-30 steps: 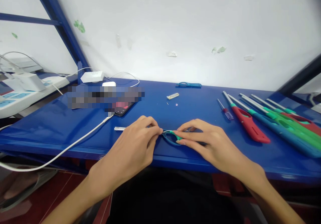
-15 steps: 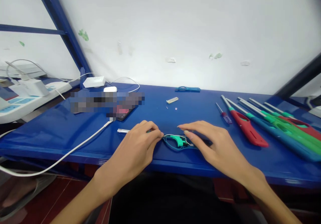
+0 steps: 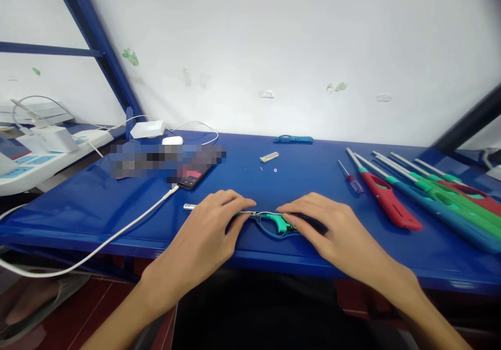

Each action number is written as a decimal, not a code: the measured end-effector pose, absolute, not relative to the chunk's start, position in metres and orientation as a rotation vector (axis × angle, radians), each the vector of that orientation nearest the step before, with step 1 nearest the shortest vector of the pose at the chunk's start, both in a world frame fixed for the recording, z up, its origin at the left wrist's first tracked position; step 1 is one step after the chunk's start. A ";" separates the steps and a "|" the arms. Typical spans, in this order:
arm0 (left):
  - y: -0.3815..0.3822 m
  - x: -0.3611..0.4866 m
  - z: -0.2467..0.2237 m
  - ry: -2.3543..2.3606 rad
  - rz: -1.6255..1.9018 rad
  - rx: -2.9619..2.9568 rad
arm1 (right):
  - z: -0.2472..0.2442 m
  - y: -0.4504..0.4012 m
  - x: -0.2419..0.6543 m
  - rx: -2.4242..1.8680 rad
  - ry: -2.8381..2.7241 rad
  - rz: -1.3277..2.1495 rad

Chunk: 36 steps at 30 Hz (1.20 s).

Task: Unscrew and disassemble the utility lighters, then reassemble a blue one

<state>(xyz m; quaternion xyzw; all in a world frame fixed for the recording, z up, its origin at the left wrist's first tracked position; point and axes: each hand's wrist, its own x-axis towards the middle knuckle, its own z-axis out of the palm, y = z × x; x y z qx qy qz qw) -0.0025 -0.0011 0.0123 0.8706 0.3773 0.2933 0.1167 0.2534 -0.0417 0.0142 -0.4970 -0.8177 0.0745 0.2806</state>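
Observation:
An opened utility lighter lies near the table's front edge, its blue half shell [image 3: 270,233] showing a green trigger [image 3: 280,223] and a thin white wire along the top. Its metal tube [image 3: 189,207] sticks out to the left past my left hand [image 3: 215,222]. That hand is closed around the lighter's front part, thumb and forefinger by the joint of tube and shell. At the trigger, my right hand [image 3: 326,219] has thumb and forefinger pressed at the wire, over the lighter's handle. The palm hides most of the handle.
Several utility lighters, including a red one [image 3: 387,198], lie at right beside a screwdriver [image 3: 352,177]. Farther back are a blue shell half [image 3: 293,139], a small pale part [image 3: 269,156] and tiny pieces. A phone [image 3: 195,176] with a white cable [image 3: 129,235] lies left, near a power strip [image 3: 39,170].
My right fingers have come down and left onto the wire, which now lies flatter along the lighter's top. My left forefinger has lifted slightly from the thumb.

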 end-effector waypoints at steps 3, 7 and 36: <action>-0.001 -0.003 0.012 1.089 0.857 2.564 | 0.013 -0.042 0.255 -1.341 -2.190 0.193; -0.002 -0.002 0.011 1.066 0.841 2.615 | 0.009 -0.040 0.258 -1.403 -2.094 0.162; 0.000 -0.004 0.006 1.000 0.691 2.781 | 0.007 -0.044 0.274 -1.219 -2.350 0.000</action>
